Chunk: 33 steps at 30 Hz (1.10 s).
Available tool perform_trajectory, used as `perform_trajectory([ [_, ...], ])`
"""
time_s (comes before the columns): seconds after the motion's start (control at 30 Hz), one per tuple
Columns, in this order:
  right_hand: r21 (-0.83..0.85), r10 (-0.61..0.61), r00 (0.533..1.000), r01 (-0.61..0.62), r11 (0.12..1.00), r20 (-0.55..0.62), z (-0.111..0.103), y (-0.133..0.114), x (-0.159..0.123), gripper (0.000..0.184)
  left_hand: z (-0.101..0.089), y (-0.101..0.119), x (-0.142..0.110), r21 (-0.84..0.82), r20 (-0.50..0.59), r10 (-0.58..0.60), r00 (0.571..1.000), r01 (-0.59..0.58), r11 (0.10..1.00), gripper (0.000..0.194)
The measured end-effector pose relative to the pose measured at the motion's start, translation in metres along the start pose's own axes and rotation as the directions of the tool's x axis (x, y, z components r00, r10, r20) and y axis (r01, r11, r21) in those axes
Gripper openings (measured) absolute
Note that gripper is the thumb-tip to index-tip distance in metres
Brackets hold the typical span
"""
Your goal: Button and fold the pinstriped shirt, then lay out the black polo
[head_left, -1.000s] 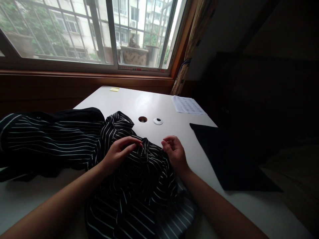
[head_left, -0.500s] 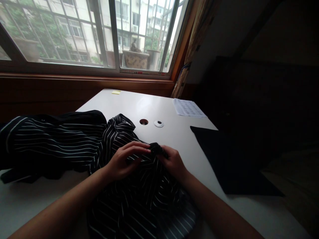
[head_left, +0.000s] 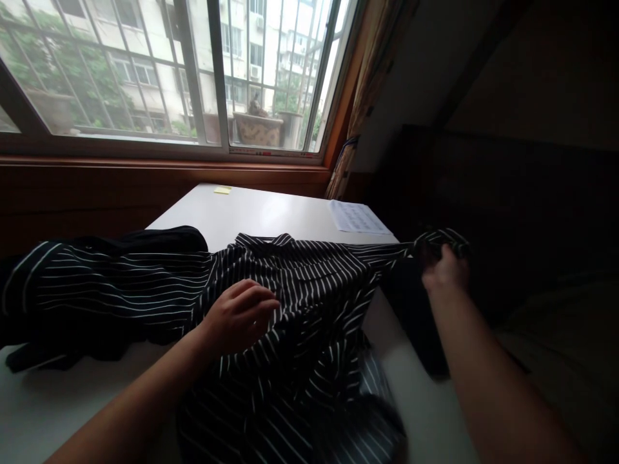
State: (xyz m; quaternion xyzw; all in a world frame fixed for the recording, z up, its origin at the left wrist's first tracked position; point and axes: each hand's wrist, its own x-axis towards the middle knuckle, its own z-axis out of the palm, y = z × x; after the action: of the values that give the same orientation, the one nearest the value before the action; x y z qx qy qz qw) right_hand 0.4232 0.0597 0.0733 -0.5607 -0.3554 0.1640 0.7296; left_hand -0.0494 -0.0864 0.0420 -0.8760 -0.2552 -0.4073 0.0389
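A black shirt with white stripes point(head_left: 309, 277) lies across the white table, its collar toward the window and its lower part bunched near me. My right hand point(head_left: 447, 270) grips the end of one sleeve, which it holds stretched out to the right beyond the table's edge. Over the shirt's front is my left hand point(head_left: 242, 316), fingers loosely bent and nothing visible between them; whether it touches the cloth I cannot tell. The other striped sleeve point(head_left: 120, 277) extends left over dark fabric.
Papers point(head_left: 360, 217) lie at the table's far right corner, and a yellow note point(head_left: 222, 190) at its far left. A dark flat sheet point(head_left: 420, 322) is on the right side, partly under the sleeve. Behind the white table point(head_left: 271, 209) is a barred window point(head_left: 169, 77).
My right hand has moved far right, drawing the sleeve out straight. The shirt's upper part has spread and covers the table's holes. My left hand has come off the bunched cloth.
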Motion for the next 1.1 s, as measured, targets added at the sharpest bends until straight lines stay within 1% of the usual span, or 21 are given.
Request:
perform_trajectory([
  [0.03, -0.006, 0.034, 0.999, -0.034, 0.999, 0.027, -0.005, 0.002, 0.002, 0.041, 0.001, -0.003, 0.001, 0.022, 0.032, -0.056, 0.998, 0.055, 0.998, 0.029],
  [0.07, -0.017, 0.081, 0.995, -0.08, 0.997, 0.059, -0.009, 0.005, 0.002, 0.047, 0.003, -0.005, 0.002, 0.047, 0.063, -0.118, 0.991, 0.115, 0.992, 0.025],
  [0.13, -0.061, 0.161, 0.981, -0.154, 0.986, 0.112, -0.013, 0.014, -0.008, 0.067, 0.009, -0.011, 0.002, 0.098, 0.127, -0.24, 0.963, 0.228, 0.969, 0.024],
  [0.17, -0.104, 0.171, 0.975, -0.158, 0.982, 0.138, -0.014, 0.018, -0.015, 0.074, 0.012, -0.014, 0.0, 0.122, 0.153, -0.292, 0.944, 0.275, 0.954, 0.027],
  [0.2, -0.156, 0.158, 0.972, -0.132, 0.979, 0.174, -0.013, 0.021, -0.024, 0.077, 0.015, -0.018, -0.003, 0.144, 0.172, -0.335, 0.926, 0.313, 0.939, 0.031],
  [0.23, -0.218, 0.12, 0.966, -0.069, 0.974, 0.23, -0.012, 0.024, -0.034, 0.074, 0.018, -0.021, -0.006, 0.161, 0.186, -0.374, 0.909, 0.347, 0.924, 0.035],
  [0.27, -0.279, 0.068, 0.946, 0.024, 0.96, 0.318, -0.009, 0.025, -0.045, 0.066, 0.021, -0.025, -0.011, 0.177, 0.197, -0.41, 0.891, 0.379, 0.908, 0.038],
  [0.3, -0.327, 0.015, 0.902, 0.141, 0.934, 0.431, -0.006, 0.024, -0.056, 0.057, 0.024, -0.029, -0.015, 0.194, 0.206, -0.444, 0.872, 0.408, 0.892, 0.041],
  [0.33, -0.352, -0.027, 0.831, 0.265, 0.898, 0.555, -0.003, 0.022, -0.068, 0.048, 0.026, -0.033, -0.019, 0.213, 0.22, -0.478, 0.851, 0.436, 0.874, 0.044],
  [0.4, -0.317, -0.078, 0.635, 0.484, 0.815, 0.769, 0.006, 0.015, -0.091, 0.038, 0.03, -0.041, -0.027, 0.273, 0.255, -0.544, 0.799, 0.48, 0.834, 0.047],
  [0.43, -0.28, -0.092, 0.538, 0.568, 0.774, 0.838, 0.01, 0.012, -0.103, 0.036, 0.031, -0.044, -0.03, 0.306, 0.278, -0.569, 0.774, 0.49, 0.816, 0.048],
  [0.5, -0.205, -0.051, 0.338, 0.675, 0.709, 0.94, 0.018, 0.009, -0.122, 0.041, 0.033, -0.05, -0.033, 0.366, 0.324, -0.601, 0.731, 0.488, 0.792, 0.05],
  [0.53, -0.184, -0.01, 0.259, 0.71, 0.68, 0.966, 0.022, 0.009, -0.13, 0.045, 0.033, -0.053, -0.034, 0.388, 0.345, -0.608, 0.715, 0.481, 0.786, 0.052],
  [0.57, -0.175, 0.032, 0.203, 0.739, 0.65, 0.979, 0.024, 0.011, -0.136, 0.049, 0.034, -0.055, -0.034, 0.404, 0.362, -0.613, 0.703, 0.474, 0.782, 0.054],
  [0.6, -0.175, 0.068, 0.171, 0.765, 0.62, 0.983, 0.027, 0.014, -0.14, 0.053, 0.034, -0.057, -0.034, 0.416, 0.374, -0.616, 0.694, 0.468, 0.78, 0.055],
  [0.63, -0.182, 0.093, 0.157, 0.787, 0.59, 0.983, 0.028, 0.018, -0.143, 0.055, 0.034, -0.059, -0.033, 0.424, 0.379, -0.62, 0.687, 0.466, 0.777, 0.057],
  [0.73, -0.195, 0.121, 0.154, 0.823, 0.534, 0.981, 0.031, 0.029, -0.144, 0.058, 0.033, -0.066, -0.032, 0.432, 0.385, -0.626, 0.678, 0.467, 0.771, 0.058],
  [0.8, -0.204, 0.123, 0.163, 0.829, 0.52, 0.979, 0.033, 0.035, -0.143, 0.059, 0.034, -0.073, -0.032, 0.433, 0.391, -0.627, 0.674, 0.467, 0.771, 0.059],
  [0.93, -0.231, 0.12, 0.198, 0.844, 0.484, 0.973, 0.041, 0.04, -0.143, 0.058, 0.035, -0.093, -0.03, 0.451, 0.417, -0.627, 0.658, 0.449, 0.771, 0.061],
  [1.03, -0.244, 0.125, 0.21, 0.854, 0.459, 0.97, 0.051, 0.043, -0.143, 0.059, 0.038, -0.111, -0.024, 0.463, 0.447, -0.626, 0.639, 0.434, 0.773, 0.062],
  [1.1, -0.249, 0.124, 0.216, 0.857, 0.45, 0.968, 0.058, 0.044, -0.141, 0.059, 0.039, -0.122, -0.019, 0.465, 0.455, -0.623, 0.636, 0.427, 0.776, 0.062],
])
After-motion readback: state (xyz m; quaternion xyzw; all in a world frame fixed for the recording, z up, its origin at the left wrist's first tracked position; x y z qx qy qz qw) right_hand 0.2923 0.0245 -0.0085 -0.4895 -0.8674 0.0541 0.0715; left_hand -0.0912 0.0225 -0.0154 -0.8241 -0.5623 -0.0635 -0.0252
